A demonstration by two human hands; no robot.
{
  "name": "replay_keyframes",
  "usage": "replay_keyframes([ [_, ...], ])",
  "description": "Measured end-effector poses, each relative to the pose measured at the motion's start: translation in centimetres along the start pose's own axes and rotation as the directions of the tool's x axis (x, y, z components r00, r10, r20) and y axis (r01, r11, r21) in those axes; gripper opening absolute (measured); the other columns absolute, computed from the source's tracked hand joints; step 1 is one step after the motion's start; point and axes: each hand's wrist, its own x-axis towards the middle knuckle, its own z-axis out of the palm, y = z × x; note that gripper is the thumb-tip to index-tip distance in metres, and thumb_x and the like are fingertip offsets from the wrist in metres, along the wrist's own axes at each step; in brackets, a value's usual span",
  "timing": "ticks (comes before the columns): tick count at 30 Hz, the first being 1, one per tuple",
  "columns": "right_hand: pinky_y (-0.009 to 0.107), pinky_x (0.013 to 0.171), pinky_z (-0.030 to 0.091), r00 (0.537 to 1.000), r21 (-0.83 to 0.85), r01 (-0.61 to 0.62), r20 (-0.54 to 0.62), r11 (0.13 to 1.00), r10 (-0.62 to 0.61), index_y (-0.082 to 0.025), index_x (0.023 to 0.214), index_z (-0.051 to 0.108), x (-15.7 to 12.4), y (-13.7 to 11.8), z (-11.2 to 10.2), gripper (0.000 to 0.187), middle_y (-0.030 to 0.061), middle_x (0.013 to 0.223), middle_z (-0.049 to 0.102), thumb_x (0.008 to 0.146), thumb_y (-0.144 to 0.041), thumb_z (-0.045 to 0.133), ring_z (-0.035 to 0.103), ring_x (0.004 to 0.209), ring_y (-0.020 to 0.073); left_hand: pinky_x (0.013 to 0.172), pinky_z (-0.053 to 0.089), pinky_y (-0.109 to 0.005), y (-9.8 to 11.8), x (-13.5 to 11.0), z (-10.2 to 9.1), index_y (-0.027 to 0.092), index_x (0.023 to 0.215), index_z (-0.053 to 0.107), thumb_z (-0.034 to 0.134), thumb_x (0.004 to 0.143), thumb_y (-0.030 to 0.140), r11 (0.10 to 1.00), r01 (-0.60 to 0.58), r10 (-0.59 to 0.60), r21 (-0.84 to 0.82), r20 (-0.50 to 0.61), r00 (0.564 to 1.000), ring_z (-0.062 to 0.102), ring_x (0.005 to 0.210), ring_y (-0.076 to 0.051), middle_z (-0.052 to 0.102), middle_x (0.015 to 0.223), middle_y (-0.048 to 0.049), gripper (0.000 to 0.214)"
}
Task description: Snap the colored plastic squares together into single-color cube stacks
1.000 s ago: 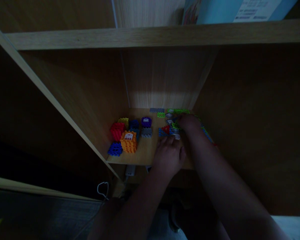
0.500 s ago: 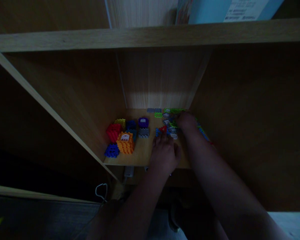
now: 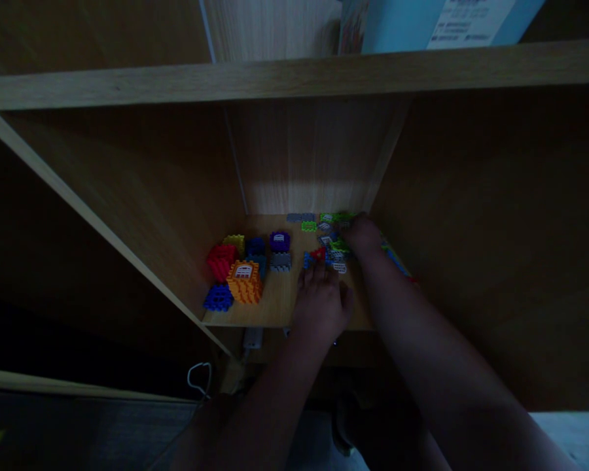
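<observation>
My left hand (image 3: 321, 302) rests palm down over the lower shelf, thumb apart and fingers stretched forward. Its fingertips touch or nearly touch a red triangular piece (image 3: 317, 254) and a blue toothed piece (image 3: 307, 260). Farther back on the right, my right hand (image 3: 364, 237) reaches into a loose pile of plastic building pieces. Light green pieces (image 3: 340, 245), grey pieces (image 3: 325, 240) and a white lattice piece (image 3: 340, 268) lie around it. Its fingers are dark and partly hidden, so whether they grip a piece does not show.
On the left stand stacks of orange (image 3: 245, 282), red (image 3: 222, 261), blue (image 3: 218, 297) and yellow pieces (image 3: 234, 243). A purple piece (image 3: 279, 241) and a grey stack (image 3: 280, 261) sit mid-shelf. Cabinet walls enclose both sides; an upper shelf edge (image 3: 275, 78) carries a light blue box (image 3: 397, 26).
My right hand has shifted slightly within the pile, and more of the green pieces beside it show. My left hand stays in place. The view has moved a little.
</observation>
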Motion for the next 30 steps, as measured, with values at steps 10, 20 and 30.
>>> replay_keyframes([
  [10,0.030,0.069,0.057,0.997,0.807,-0.057,0.074,0.588,-0.005,-0.023,0.110,0.059,-0.4,-2.6,-0.9,0.043,0.0042,0.097,0.075,0.083,-0.048,0.080,0.068,0.076,0.0182,0.122,0.049,-0.058,-0.5,0.0,-0.4,0.020,0.129,0.063,0.065,0.099,0.026,0.984,-0.003,-0.037,-0.178,-0.222,0.974,0.053,0.148,-0.035,0.054,0.159,-0.0184,0.030],
  [20,0.024,0.053,0.048,0.754,0.857,-0.164,0.428,0.488,-0.498,-0.024,0.102,0.064,-4.0,-4.5,-2.7,0.047,-0.0037,0.085,0.069,0.073,-0.048,0.092,0.055,0.059,0.0096,0.134,0.032,-0.064,0.1,-0.2,-0.6,0.012,0.155,0.048,0.062,0.098,0.022,0.994,0.069,-0.088,-0.084,-0.253,0.963,0.028,0.165,-0.041,0.031,0.176,-0.0220,0.059],
  [30,0.026,0.065,0.056,0.669,0.873,-0.119,0.423,0.473,-0.611,-0.023,0.117,0.074,-4.5,-4.7,-2.9,0.045,0.0041,0.104,0.077,0.084,-0.050,0.087,0.065,0.074,0.0130,0.133,0.039,-0.054,-1.2,0.3,-0.6,0.019,0.170,0.025,0.062,0.103,0.030,0.928,0.115,-0.215,-0.355,-0.258,0.942,0.033,0.165,-0.034,0.034,0.175,-0.0193,0.078],
])
